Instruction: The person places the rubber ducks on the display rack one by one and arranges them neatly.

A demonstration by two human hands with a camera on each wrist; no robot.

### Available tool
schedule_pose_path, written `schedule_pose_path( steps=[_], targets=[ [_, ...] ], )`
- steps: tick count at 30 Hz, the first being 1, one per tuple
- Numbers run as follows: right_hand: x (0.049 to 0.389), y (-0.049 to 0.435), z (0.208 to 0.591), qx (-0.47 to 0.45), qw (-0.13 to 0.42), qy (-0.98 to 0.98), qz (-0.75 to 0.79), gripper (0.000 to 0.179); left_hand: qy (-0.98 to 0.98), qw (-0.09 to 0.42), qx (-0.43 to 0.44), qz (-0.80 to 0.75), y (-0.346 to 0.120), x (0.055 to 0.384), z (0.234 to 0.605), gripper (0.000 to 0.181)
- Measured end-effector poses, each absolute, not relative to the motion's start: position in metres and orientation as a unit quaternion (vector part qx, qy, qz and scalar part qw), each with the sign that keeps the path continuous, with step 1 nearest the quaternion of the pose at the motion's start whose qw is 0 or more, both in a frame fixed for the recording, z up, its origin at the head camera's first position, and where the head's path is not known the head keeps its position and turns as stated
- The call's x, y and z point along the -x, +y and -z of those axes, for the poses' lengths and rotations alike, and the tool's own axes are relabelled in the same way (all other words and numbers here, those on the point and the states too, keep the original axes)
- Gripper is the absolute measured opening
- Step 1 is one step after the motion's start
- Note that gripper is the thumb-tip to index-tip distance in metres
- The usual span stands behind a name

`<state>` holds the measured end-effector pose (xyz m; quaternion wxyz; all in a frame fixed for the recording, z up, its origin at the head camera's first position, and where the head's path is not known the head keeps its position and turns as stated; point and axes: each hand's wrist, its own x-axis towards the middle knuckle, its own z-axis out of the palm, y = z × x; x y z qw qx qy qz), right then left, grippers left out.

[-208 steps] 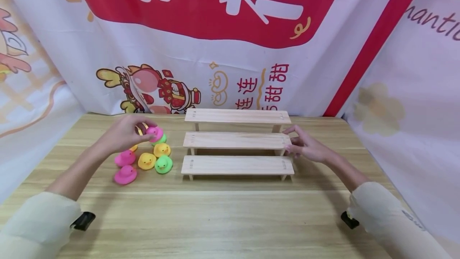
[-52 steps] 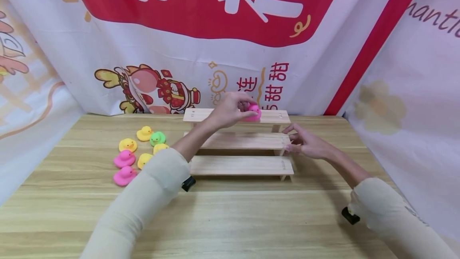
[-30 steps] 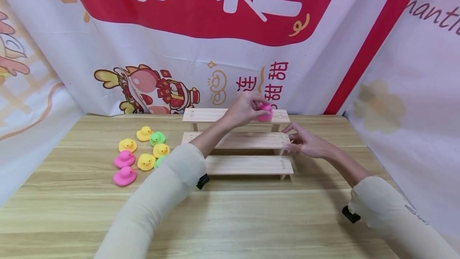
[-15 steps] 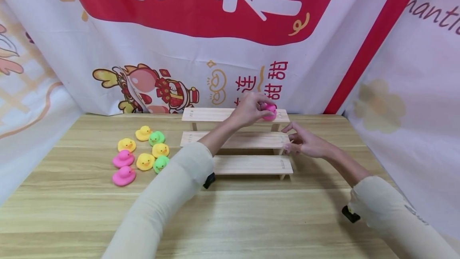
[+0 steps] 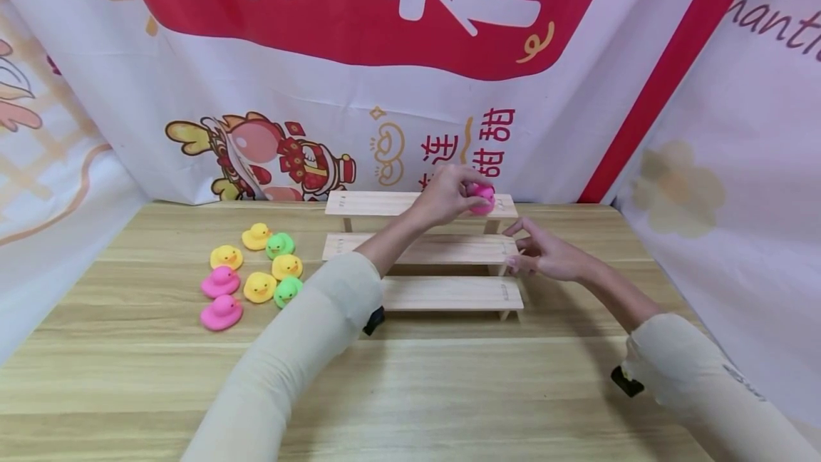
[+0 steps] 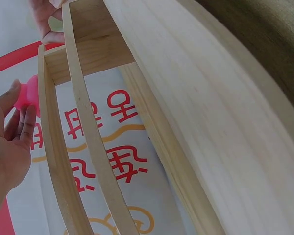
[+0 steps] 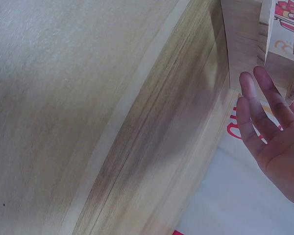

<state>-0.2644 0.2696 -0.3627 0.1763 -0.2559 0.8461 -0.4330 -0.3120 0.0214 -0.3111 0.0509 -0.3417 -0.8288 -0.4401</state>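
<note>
My left hand [image 5: 444,196] pinches a pink rubber duck [image 5: 483,199] at the right part of the top step of a three-tier wooden display stand [image 5: 442,249]. In the left wrist view, the pink duck [image 6: 30,95] sits against the top board, with thumb and fingers on it. Whether its base bears fully on the board cannot be told. At the stand's right end, my right hand [image 5: 550,255] grips the middle step between thumb and forefinger. The right wrist view has the other fingers of the right hand [image 7: 277,139] spread beside the stand's side.
Left of the stand, several rubber ducks lie grouped on the wooden table [image 5: 449,391]: yellow ducks [image 5: 259,287], green ducks [image 5: 280,246] and pink ducks [image 5: 221,312]. My left forearm covers part of the lower steps. A printed cloth [image 5: 288,77] hangs close behind the stand.
My left hand has carried the pink duck from the group at the left over to the top step, then slightly rightward along it. It has barely moved in the last half second. My right hand stays put.
</note>
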Motion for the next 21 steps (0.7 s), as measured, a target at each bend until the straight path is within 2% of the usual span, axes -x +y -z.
schedule_pose_path(
  steps=[12, 21],
  targets=[
    [0.264, 0.266, 0.361, 0.254, 0.178, 0.847, 0.432, 0.044, -0.831, 0.045, 0.323, 0.451, 0.016, 0.308, 0.307, 0.04],
    [0.261, 0.265, 0.359, 0.23, 0.183, 0.856, 0.426, 0.044, -0.821, 0.058, 0.332, 0.462, -0.009, 0.301, 0.304, 0.037]
  ],
)
